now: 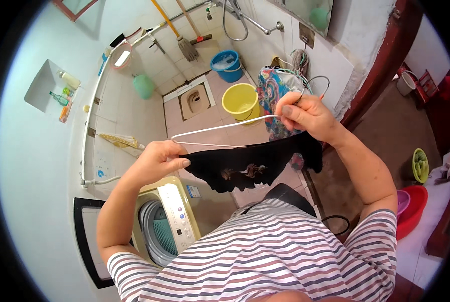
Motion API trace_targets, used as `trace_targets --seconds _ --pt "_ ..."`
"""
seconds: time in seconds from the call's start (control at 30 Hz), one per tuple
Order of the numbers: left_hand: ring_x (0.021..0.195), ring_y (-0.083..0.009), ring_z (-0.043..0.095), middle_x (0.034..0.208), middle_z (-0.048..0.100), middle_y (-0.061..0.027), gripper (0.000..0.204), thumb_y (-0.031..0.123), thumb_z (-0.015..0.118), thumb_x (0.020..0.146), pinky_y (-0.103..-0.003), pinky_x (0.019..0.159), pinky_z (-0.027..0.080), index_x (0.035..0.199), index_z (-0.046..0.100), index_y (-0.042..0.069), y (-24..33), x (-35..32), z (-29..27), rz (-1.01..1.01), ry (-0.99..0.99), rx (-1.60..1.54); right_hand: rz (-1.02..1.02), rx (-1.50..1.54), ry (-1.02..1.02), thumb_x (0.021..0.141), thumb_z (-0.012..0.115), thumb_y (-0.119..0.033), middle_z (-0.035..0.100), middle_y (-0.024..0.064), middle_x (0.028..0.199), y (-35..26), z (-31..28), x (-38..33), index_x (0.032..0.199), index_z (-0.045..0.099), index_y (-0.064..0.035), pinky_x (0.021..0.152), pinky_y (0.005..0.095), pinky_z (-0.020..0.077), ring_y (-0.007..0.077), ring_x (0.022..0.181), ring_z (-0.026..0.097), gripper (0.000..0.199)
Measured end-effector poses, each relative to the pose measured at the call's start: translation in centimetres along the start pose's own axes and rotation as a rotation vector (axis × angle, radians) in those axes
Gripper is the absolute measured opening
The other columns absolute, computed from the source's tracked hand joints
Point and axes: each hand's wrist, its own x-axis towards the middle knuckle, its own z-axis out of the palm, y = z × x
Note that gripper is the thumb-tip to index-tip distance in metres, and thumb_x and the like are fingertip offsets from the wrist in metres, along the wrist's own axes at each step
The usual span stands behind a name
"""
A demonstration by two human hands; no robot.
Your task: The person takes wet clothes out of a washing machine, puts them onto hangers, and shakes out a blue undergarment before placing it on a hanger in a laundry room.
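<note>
A white wire hanger [225, 125] spans the space between my hands in front of my chest. Below it hangs a black garment [210, 166] with a scalloped lower edge and a small coloured pattern. My left hand [158, 160] is closed on the garment's left end, next to the hanger's corner. Higher up, my right hand [308, 117] pinches the hanger near its hook end. The garment's right end hangs below my right wrist; what holds it up there is hidden.
An open top-loading washing machine [187, 229] stands at lower left. Ahead are a yellow bucket [240, 100], a blue bucket [227, 65], a squat toilet [194, 102] and a mop [187, 49]. Patterned cloth [271, 88] hangs beyond my right hand. A red basin [413, 209] sits far right.
</note>
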Motion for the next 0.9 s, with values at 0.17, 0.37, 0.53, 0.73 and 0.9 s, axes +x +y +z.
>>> trace_targets --seconds 0.17,0.37,0.53,0.73,0.9 --pt "0.062 -0.0146 0.052 0.068 0.057 -0.0075 0.014 0.01 0.067 0.075 -0.027 0.059 0.044 0.083 0.062 -0.001 -2.6 -1.2 -0.7 0.023 0.111 -0.036 0.072 -0.133 0.005 0.092 0.047 -0.013 0.049 -0.0011 0.065 -2.4 1.0 -0.5 0.092 0.054 -0.0034 0.05 0.0173 0.0328 0.0044 0.057 0.042 0.012" --pt "0.059 -0.0162 0.051 0.063 0.054 -0.007 0.01 0.009 0.066 0.073 -0.026 0.051 0.038 0.077 0.06 0.001 -1.6 -1.4 -1.1 0.27 0.204 0.087 0.05 -0.45 -0.11 0.091 0.046 -0.013 0.049 -0.0004 0.063 -2.6 3.1 0.2 0.087 0.054 -0.0018 0.052 0.0197 0.0369 0.0059 0.057 0.045 0.013" --pt "0.059 -0.0181 0.049 0.064 0.048 -0.0081 0.009 0.001 0.063 0.071 -0.028 0.051 0.038 0.076 0.056 0.0 -0.1 0.6 0.4 0.408 0.358 0.031 -0.078 -0.536 -0.077 0.087 0.049 -0.014 0.051 0.0045 0.063 -3.7 7.1 3.4 0.087 0.053 -0.0013 0.057 0.0263 0.0423 0.0109 0.058 0.05 0.013" --pt "0.079 -0.0147 0.053 0.084 0.056 -0.0061 0.029 0.004 0.062 0.075 -0.026 0.072 0.043 0.103 0.056 0.002 -3.3 0.5 2.3 0.298 0.427 -0.319 0.097 -0.279 -0.112 0.088 0.049 -0.013 0.051 0.002 0.062 -2.4 7.1 5.8 0.083 0.053 -0.0005 0.054 0.0232 0.0408 0.0084 0.056 0.048 0.014" --pt "0.074 -0.0306 0.059 0.082 0.06 -0.0159 0.027 0.019 0.063 0.08 -0.034 0.067 0.047 0.101 0.057 0.004 -5.2 -0.4 5.7 0.174 0.439 0.054 0.145 -0.218 -0.112 0.091 0.047 -0.019 0.053 -0.0006 0.063 -1.5 6.0 6.8 0.09 0.053 -0.0027 0.045 0.0176 0.0367 0.0041 0.052 0.048 0.017"
